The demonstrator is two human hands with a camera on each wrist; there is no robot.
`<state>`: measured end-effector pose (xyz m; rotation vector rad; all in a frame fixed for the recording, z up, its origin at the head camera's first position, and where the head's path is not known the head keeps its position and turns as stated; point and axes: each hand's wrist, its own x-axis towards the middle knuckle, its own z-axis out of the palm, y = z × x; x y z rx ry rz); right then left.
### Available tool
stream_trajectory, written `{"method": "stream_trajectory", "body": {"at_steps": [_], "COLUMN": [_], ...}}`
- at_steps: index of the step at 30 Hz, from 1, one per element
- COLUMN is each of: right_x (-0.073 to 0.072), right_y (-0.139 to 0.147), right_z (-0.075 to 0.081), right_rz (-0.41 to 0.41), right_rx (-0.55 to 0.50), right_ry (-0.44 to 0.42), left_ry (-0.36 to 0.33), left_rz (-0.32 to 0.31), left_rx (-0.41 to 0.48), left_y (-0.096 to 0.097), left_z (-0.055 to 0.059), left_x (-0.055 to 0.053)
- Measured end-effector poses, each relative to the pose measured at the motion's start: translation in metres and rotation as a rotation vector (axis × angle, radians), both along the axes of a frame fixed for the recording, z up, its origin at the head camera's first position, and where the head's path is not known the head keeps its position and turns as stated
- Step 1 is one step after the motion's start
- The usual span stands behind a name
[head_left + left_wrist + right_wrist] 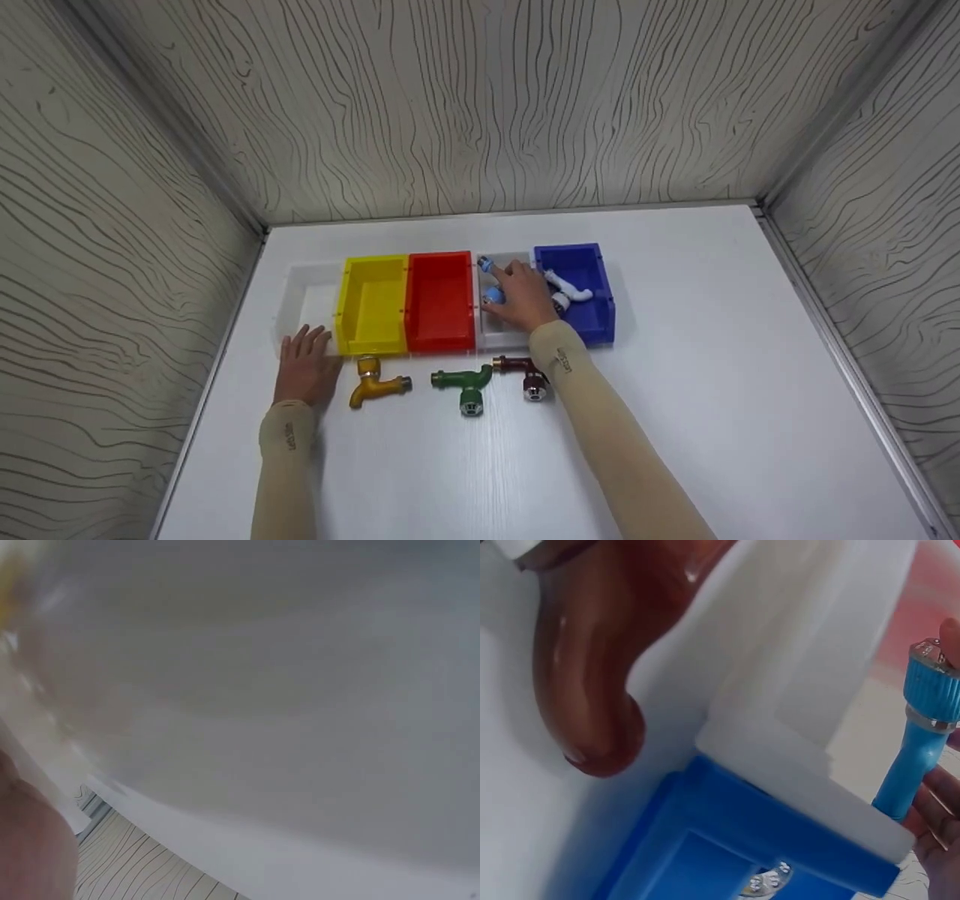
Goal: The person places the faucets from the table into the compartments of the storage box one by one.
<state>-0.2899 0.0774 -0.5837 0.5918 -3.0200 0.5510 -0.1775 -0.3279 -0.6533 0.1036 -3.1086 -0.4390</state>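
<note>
My right hand [525, 295] grips a light blue tap [917, 757] at the second white bin [506, 341], between the red and blue bins. In the right wrist view, the thumb lies on its ribbed knob and the fingers lie along its body. My left hand [304, 367] rests with extended fingers at the front rim of the far-left white bin [311, 289]. A white tap [574, 289] lies in the blue bin [600, 330], partly hidden behind my right hand. The left wrist view is mostly a blurred pale surface.
A yellow tap [379, 387], a green tap [469, 379] and a maroon tap [517, 365] lie in front of the bin row. The yellow bin [373, 304] and red bin [440, 304] stand mid-row. Wood-patterned panels [480, 105] enclose the white table [720, 360].
</note>
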Motion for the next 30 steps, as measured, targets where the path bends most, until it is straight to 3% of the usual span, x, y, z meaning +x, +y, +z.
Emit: {"method": "stream_trajectory", "body": {"at_steps": [8,14,19,24,30], "right_x": [-0.003,-0.003,-0.002,-0.002,-0.001], "right_y": [-0.001,0.002,0.003,0.001,-0.002], "right_z": [-0.015,-0.021,-0.018,-0.018,-0.02], "right_rz": [0.011,0.058,0.071,0.089,0.116], "right_rx": [0.018,0.102,0.143,0.209,0.292], "right_ry": [0.02,0.057,0.04,0.039,0.026], "left_ry": [-0.006,0.013,0.011,0.02,0.003], "left_rz": [-0.005,-0.013,-0.011,-0.022,-0.025], "left_rx": [0.007,-0.026,-0.008,-0.01,0.006], "left_y": [-0.002,0.0,0.005,-0.004,-0.005], "left_z": [0.005,0.002,0.012,-0.003,-0.001], "left_x": [0.001,0.002,0.005,-0.001,0.0]}}
